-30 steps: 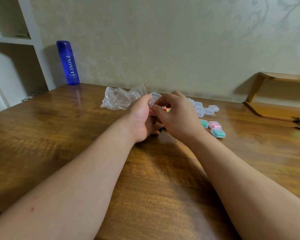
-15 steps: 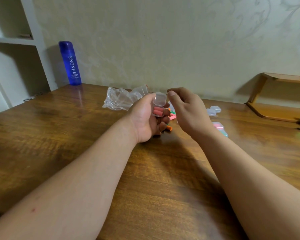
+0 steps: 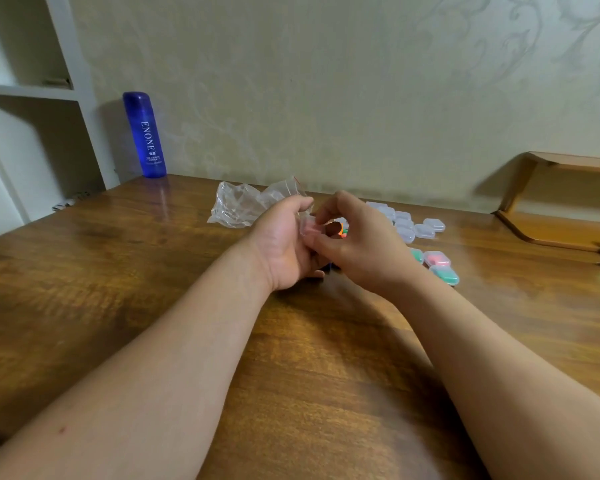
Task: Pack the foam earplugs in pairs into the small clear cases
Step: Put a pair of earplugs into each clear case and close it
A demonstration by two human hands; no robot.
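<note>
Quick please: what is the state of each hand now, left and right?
Left hand: holds a small clear case, fingers curled round it.
Right hand: thumb and forefinger pinch the same case.

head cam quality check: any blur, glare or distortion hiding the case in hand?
Head view: soft overall, and the hands are slightly smeared. The clear case, gripped by the left hand and pinched by the right hand, is barely legible. The table sheen mirrors the blue bottle. The wide-angle lens tilts the shelf at left. Arm shadows are soft.
</note>
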